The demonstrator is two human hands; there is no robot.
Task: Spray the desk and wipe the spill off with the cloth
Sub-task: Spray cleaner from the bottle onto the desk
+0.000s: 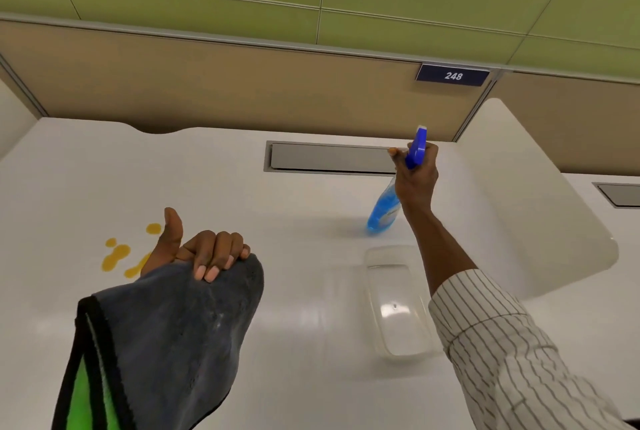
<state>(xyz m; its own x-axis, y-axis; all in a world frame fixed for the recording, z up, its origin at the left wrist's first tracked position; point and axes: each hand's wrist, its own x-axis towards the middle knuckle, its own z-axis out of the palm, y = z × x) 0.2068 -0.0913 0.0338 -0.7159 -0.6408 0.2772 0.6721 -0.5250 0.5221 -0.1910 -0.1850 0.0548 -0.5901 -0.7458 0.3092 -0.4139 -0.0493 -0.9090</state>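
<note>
An orange-yellow spill [116, 256] lies in several blobs on the white desk [242, 201], at the left. My left hand [197, 249] is shut on a grey cloth [180, 332] with black trim and a green side; it hangs just right of the spill and hides part of it. My right hand [415, 176] grips the neck of a spray bottle [384, 207] of blue liquid with a blue trigger head. The bottle is tilted, its base at or just above the desk at the back right.
A clear plastic tray [398, 305] sits on the desk below my right arm. A grey cable hatch [329, 157] is set into the back of the desk. A white curved divider [526, 194] stands at the right, a tan partition with a "248" plate [453, 75] behind.
</note>
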